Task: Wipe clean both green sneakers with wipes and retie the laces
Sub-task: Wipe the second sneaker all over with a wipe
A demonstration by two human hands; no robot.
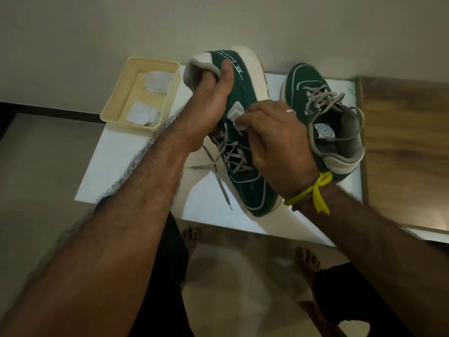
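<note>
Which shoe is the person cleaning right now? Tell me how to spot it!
Find the white table with the cream plastic tray on it. Beside the tray, the left hand grips a green sneaker by its heel, tipped on its side. Unlike the other green sneaker standing alone, the right hand presses a white wipe on it.

A white table (116, 164) filled the middle of the frame. A cream plastic tray (114, 108) sat at its upper left corner. A wooden surface (403, 152) ran down the right edge of the frame, beside the table. A pale wall (97, 32) spanned the top. Two bare feet (190, 239) stood on a light floor (230, 288) at the bottom centre.
</note>
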